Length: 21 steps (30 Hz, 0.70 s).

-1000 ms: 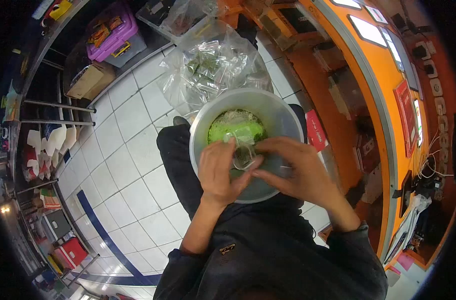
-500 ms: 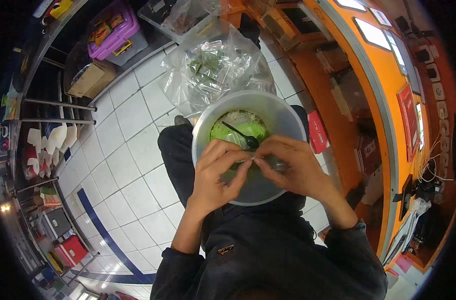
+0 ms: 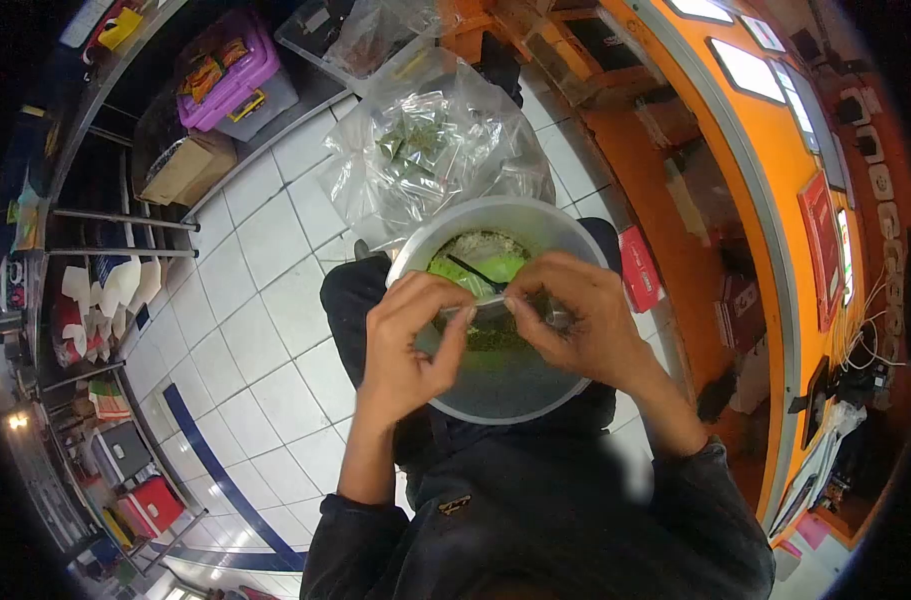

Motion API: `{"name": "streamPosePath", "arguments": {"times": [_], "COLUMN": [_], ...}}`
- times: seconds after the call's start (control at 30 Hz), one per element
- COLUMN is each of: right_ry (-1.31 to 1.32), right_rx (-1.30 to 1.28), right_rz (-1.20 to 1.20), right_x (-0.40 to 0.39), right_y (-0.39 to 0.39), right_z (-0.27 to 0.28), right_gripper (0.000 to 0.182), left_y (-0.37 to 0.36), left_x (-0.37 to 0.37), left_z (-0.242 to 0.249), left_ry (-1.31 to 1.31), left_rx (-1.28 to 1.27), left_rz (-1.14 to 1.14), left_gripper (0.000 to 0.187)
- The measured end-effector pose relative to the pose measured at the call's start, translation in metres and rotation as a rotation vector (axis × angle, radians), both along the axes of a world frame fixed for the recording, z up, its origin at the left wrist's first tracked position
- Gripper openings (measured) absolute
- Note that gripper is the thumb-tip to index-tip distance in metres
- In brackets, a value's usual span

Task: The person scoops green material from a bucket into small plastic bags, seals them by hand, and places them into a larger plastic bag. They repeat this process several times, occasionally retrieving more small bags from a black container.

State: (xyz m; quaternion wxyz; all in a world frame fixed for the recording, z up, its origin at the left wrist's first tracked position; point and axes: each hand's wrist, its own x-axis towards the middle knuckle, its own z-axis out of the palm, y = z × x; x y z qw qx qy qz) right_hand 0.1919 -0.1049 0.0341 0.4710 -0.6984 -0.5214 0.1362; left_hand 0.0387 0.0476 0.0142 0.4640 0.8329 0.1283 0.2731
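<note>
A round metal pot [image 3: 495, 400] rests on my lap, with green material [image 3: 495, 258] and a black spoon [image 3: 472, 270] inside. Over it, my left hand [image 3: 410, 335] pinches one end of a small clear plastic bag [image 3: 487, 301] between thumb and fingers. The bag's other end is pinched in my right hand [image 3: 575, 318]. Beyond the pot stands a large transparent bag [image 3: 445, 130] holding small clear packets with green contents.
Purple-lidded box [image 3: 225, 70] and cardboard box [image 3: 187, 168] sit at the upper left. A red box [image 3: 639, 268] lies right of the pot. An orange counter [image 3: 710, 85] runs along the right, with metal racks at left.
My hands have moved slightly apart, my left hand shifting left, and more of the small bag shows between them. The pot appears a little lower in view.
</note>
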Motion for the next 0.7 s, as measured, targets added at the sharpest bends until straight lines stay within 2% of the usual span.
{"name": "streamPosePath", "arguments": {"times": [0.03, 0.23, 0.33, 0.37, 0.43, 0.47, 0.5, 0.53, 0.6, 0.63, 0.7], "right_ry": [0.004, 0.055, 0.042, 0.039, 0.298, 0.295, 0.638, 0.98, 1.049, 1.123, 1.14], "right_rx": [0.028, 0.062, 0.121, 0.12, 0.003, -0.001, -0.026, -0.049, -0.042, -0.034, -0.012], "right_rz": [-0.018, -0.055, -0.11, -0.113, -0.218, -0.221, -0.162, -0.096, -0.086, -0.074, -0.07], "right_x": [0.002, 0.015, 0.021, 0.022, 0.023, 0.024, 0.028, 0.031, 0.028, 0.027, 0.025], "right_y": [0.003, 0.016, 0.022, 0.022, 0.02, 0.017, 0.013, 0.01, 0.01, 0.009, 0.006], "right_z": [0.0, 0.003, -0.002, -0.002, -0.003, -0.005, -0.009, -0.012, -0.019, -0.022, -0.024], "right_gripper": [0.012, 0.009, 0.015, 0.015, 0.025, 0.025, 0.031, 0.038, 0.043, 0.049, 0.046], "left_y": [0.005, 0.024, 0.033, 0.04, 0.059, 0.072, 0.078, 0.078, 0.073, 0.062, 0.031], "left_x": [0.002, 0.02, 0.031, 0.035, 0.046, 0.054, 0.062, 0.066, 0.073, 0.073, 0.06], "left_z": [0.001, 0.016, 0.016, 0.009, 0.007, 0.003, 0.004, 0.008, 0.017, 0.017, 0.013], "left_ry": [0.034, 0.008, 0.044, 0.0, -0.017, -0.056, -0.098, -0.102, 0.011, 0.01, 0.013], "left_rx": [-0.086, 0.082, 0.107, 0.113, 0.2, 0.301, 0.404, 0.401, 0.609, 0.61, 0.239], "left_rz": [-0.025, -0.056, -0.024, 0.095, 0.271, 0.271, 0.273, 0.275, 0.209, 0.206, 0.168], "left_gripper": [0.01, 0.01, 0.01, 0.01, 0.01, 0.012, 0.014, 0.014, 0.02, 0.02, 0.03]}}
